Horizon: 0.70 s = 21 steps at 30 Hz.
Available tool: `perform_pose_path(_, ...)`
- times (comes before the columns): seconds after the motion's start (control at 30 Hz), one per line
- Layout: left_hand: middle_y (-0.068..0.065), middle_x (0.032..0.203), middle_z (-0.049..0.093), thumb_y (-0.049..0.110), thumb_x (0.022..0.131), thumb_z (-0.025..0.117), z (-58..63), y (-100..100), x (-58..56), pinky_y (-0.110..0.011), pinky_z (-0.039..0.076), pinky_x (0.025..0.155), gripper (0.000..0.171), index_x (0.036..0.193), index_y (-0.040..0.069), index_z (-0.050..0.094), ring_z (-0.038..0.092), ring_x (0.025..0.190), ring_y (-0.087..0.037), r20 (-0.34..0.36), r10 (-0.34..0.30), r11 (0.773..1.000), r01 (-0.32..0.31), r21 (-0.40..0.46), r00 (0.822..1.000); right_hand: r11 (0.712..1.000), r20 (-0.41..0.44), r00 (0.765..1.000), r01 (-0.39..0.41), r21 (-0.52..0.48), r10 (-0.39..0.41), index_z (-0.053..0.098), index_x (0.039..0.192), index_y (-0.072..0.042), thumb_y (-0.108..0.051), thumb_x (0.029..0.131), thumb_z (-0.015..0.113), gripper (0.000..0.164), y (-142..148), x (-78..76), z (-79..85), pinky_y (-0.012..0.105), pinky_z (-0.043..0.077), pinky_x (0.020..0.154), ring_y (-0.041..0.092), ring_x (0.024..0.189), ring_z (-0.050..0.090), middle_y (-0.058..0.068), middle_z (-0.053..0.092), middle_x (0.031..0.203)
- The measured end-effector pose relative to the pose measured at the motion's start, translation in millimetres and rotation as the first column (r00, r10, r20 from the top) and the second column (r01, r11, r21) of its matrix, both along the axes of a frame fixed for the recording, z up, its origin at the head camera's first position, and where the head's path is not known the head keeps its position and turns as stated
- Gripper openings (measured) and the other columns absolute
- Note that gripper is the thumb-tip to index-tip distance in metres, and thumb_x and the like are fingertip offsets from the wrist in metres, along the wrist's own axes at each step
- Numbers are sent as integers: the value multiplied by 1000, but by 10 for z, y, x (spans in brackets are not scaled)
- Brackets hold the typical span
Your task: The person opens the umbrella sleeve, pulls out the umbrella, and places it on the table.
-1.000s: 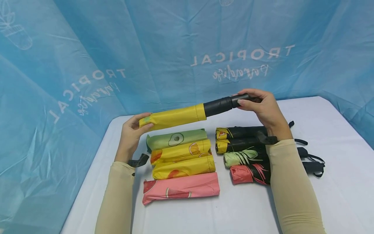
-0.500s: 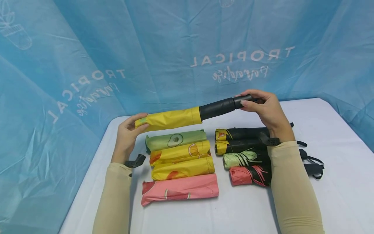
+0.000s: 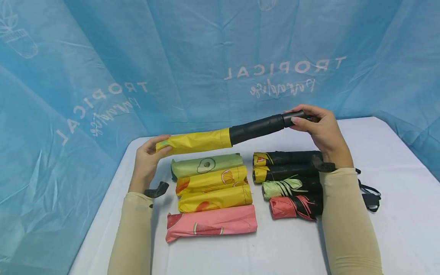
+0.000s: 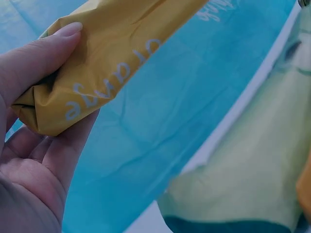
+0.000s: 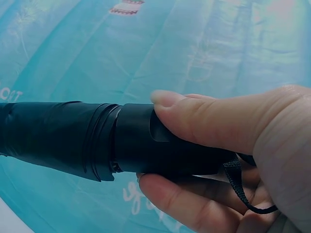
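Note:
A folded black umbrella (image 3: 258, 129) is held up over the back of the table, partly inside a yellow umbrella sleeve (image 3: 199, 142). My left hand (image 3: 145, 162) pinches the sleeve's closed left end; the left wrist view shows the word "orange" on its cloth. With thumb and fingers, my right hand (image 3: 321, 130) grips the umbrella's black handle (image 5: 133, 138), its wrist strap (image 5: 235, 179) hanging by the palm. Roughly half of the umbrella shows between sleeve and handle; the rest is hidden in the sleeve. The whole piece slopes up to the right.
On the white table (image 3: 275, 248) lie a green avocado sleeve (image 3: 192, 165), two yellow sleeves (image 3: 216, 198) and a pink watermelon sleeve (image 3: 233, 221). Right of them several folded umbrellas (image 3: 288, 157) lie in a row, partly behind the right forearm. A blue curtain (image 3: 206, 76) hangs behind.
My hands have moved apart, the left one leftward with the sleeve, the right one slightly rightward with the handle. More of the black umbrella shows outside the sleeve.

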State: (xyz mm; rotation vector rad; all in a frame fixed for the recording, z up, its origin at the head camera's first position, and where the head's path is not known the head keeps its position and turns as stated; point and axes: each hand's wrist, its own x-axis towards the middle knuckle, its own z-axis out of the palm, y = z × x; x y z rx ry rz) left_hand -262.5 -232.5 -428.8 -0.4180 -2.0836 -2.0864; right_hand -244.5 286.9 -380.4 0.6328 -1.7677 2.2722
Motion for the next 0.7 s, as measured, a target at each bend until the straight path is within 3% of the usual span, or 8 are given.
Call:
perform_pose_path(0.2, -13, 139, 58, 12, 92, 78, -81, -39, -11, -26, 57, 90, 44, 133, 3, 66, 63, 112, -22, 46, 40, 999, -40, -6, 998, 1000, -4, 1000, -1, -8, 1, 62, 125, 14, 11, 94, 65, 31, 52, 25, -16, 39, 55, 88, 31, 111, 68, 21, 66, 122)
perform_pose_path(0.7, -14, 139, 56, 14, 92, 78, -61, -46, -28, -25, 56, 92, 45, 133, 3, 66, 62, 114, -24, 47, 51, 999, -51, 2, 998, 995, 24, 999, 25, -94, -23, 60, 126, 17, 14, 94, 63, 33, 254, 74, -30, 40, 55, 88, 32, 112, 69, 24, 67, 121)
